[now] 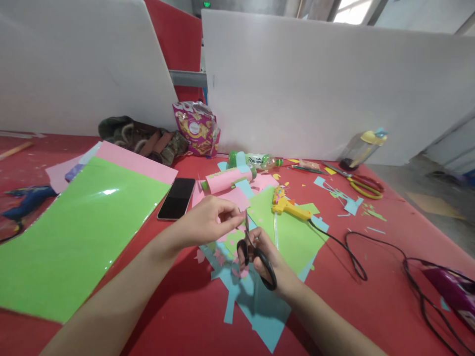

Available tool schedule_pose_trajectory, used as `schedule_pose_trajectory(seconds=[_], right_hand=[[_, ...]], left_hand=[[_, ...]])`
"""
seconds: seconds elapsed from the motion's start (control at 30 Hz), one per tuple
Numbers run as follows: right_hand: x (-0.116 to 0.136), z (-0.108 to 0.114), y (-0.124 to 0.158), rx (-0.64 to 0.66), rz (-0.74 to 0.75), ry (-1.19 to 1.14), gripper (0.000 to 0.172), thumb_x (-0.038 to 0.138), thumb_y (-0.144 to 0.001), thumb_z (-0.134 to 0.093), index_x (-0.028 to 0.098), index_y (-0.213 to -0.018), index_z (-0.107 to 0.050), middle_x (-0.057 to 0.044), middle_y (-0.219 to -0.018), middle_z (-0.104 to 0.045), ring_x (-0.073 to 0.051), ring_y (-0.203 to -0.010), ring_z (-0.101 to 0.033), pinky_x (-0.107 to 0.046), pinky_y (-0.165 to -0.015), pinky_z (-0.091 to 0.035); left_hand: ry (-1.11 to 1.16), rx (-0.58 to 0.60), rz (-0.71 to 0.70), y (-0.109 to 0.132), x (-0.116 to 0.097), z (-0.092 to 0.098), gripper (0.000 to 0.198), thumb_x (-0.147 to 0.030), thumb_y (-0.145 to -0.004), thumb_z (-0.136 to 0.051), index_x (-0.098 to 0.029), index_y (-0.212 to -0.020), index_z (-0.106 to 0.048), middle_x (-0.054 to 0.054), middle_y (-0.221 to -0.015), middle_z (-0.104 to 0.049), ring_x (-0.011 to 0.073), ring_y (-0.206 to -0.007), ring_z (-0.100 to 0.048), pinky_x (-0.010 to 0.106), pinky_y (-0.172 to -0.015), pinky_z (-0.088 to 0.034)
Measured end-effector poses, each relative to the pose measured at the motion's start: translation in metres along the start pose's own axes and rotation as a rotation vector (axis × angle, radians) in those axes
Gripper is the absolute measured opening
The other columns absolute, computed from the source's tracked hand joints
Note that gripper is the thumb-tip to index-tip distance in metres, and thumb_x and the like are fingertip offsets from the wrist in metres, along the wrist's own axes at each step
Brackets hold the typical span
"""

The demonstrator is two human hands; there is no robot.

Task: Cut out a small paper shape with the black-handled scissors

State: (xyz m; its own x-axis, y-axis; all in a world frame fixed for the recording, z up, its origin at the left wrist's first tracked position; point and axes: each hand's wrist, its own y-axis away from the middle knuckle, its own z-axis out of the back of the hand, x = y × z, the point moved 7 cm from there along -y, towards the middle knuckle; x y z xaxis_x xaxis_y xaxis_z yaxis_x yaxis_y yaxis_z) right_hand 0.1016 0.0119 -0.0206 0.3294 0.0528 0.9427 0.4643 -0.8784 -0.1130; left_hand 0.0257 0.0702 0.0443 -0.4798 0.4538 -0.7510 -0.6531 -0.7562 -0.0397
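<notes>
while scissors (pixel 254 249) bite, left hand (pixel 208 221) pinches paper (pixel 225 236).

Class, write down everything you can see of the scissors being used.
The scissors have black, plastic-looking loop handles and thin grey metal blades, nearly shut. The right hand holds them with fingers through the loops, blades pointing away from the person. The tips meet pink paper pinched by the left hand.
</notes>
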Motion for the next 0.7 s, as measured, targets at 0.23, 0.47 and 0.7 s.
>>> schedule_pose_trajectory(seconds=[0.23, 0.47, 0.7], right_hand=[[0.0026, -0.0006, -0.0001, 0.035, -0.032, 0.010, 0.044, 0.057, -0.069, -0.053, 0.022, -0.083, -0.029, 0.004, -0.070, -0.040, -0.008, -0.054, -0.038, -0.024, -0.053, -0.031], [0.0020, 0.0008, -0.0009, 0.025, -0.033, -0.005, 0.043, 0.056, -0.069, -0.054, 0.023, -0.082, -0.029, 0.006, -0.064, -0.038, -0.008, -0.051, -0.036, -0.024, -0.052, -0.032], [-0.0018, 0.0014, -0.0022, 0.009, -0.052, -0.042, 0.044, 0.056, -0.067, -0.056, 0.023, -0.080, -0.029, 0.006, -0.061, -0.037, -0.008, -0.048, -0.030, -0.025, -0.051, -0.033]], left_hand=[[-0.018, 0.018, 0.044, -0.0006, 0.0064, -0.0027, 0.030, -0.031, -0.078, -0.043, -0.013, -0.054, -0.044, -0.004, -0.050, -0.041, 0.0060, -0.048, -0.038, 0.017, -0.047, -0.030], [-0.051, 0.027, 0.057, -0.0003, 0.0067, -0.0021, 0.030, -0.030, -0.077, -0.043, -0.013, -0.053, -0.044, -0.004, -0.048, -0.041, 0.0057, -0.047, -0.037, 0.017, -0.046, -0.029], [-0.038, 0.030, 0.055, -0.0009, 0.0076, -0.0013, 0.031, -0.029, -0.077, -0.043, -0.013, -0.051, -0.042, -0.005, -0.046, -0.038, 0.0055, -0.045, -0.035, 0.017, -0.044, -0.026]])
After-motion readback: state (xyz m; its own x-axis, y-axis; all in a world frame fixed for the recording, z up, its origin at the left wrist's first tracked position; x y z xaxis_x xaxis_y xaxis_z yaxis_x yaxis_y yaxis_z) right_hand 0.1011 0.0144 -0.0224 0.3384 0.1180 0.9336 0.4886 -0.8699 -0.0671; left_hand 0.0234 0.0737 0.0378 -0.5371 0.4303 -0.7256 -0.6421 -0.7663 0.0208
